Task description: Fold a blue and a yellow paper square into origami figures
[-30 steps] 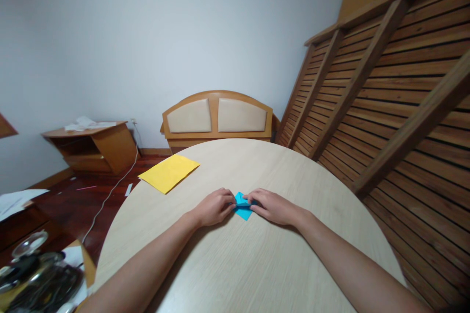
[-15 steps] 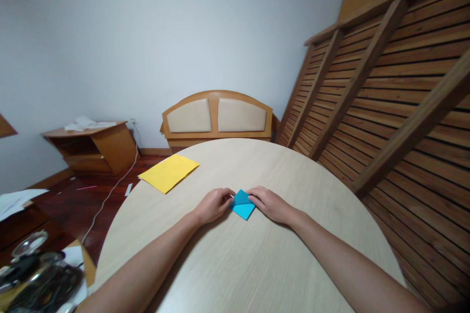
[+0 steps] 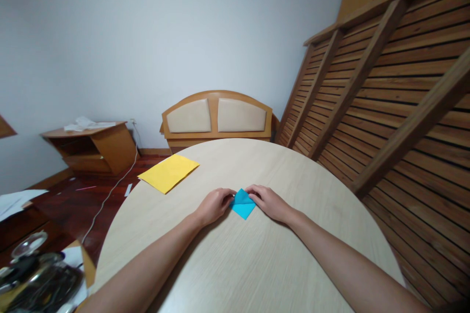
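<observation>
Fingertips of left hand point(image 3: 215, 204) and right hand point(image 3: 268, 201) pinched the blue paper point(image 3: 243, 205) on the table point(image 3: 257, 264); I judged edges needed aligning before creasing.

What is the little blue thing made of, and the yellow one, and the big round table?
The blue piece looks like thin matte paper: it shows sharp creases and flat folded flaps between the left hand and right hand. The yellow sheet seems paper or thin card, flat and dull. The table looks like pale wood or wood-look laminate, with fine grain lines; which one is unclear.
</observation>
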Available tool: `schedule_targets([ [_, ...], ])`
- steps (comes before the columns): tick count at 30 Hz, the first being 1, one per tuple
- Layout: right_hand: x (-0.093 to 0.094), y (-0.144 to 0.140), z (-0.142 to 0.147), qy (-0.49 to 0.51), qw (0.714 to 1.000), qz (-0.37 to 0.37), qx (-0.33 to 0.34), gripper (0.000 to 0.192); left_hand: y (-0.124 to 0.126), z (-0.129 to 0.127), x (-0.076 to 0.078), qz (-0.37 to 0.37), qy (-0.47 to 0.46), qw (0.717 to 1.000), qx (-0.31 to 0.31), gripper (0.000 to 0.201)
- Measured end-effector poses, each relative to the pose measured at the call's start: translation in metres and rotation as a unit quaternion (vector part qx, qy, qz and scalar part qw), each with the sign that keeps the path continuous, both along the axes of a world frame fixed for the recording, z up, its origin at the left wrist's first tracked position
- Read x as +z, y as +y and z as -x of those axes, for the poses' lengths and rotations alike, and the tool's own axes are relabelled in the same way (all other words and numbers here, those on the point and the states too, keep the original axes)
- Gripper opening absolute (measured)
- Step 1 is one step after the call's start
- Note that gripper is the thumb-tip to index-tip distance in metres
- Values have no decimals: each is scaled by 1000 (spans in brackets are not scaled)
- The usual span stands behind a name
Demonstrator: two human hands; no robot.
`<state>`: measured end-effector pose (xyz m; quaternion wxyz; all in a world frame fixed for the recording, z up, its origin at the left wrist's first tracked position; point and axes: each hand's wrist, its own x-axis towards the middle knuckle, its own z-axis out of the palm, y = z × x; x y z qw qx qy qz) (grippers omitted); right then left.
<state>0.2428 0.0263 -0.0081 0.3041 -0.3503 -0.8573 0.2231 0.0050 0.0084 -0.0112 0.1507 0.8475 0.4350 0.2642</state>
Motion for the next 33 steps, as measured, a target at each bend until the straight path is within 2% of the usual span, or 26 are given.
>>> schedule_targets([
  [6,-4,2,1,-3,1000,-7,-9,30,-2,-2,-1,-8,-20,1000,13,36],
  [18,-2,1,0,-87,993,-76,14,31,3,-1,-8,-99,88,990,-41,34],
  [25,1,-4,-6,-135,988,-37,59,41,-3,-1,0,-77,75,992,-73,37],
  [29,-4,-4,-8,-142,989,-4,40,46,-6,-2,4,-80,83,990,-77,35],
  [33,-6,-4,-6,-126,991,-14,33,44,-6,-3,5,-81,88,990,-78,33],
])
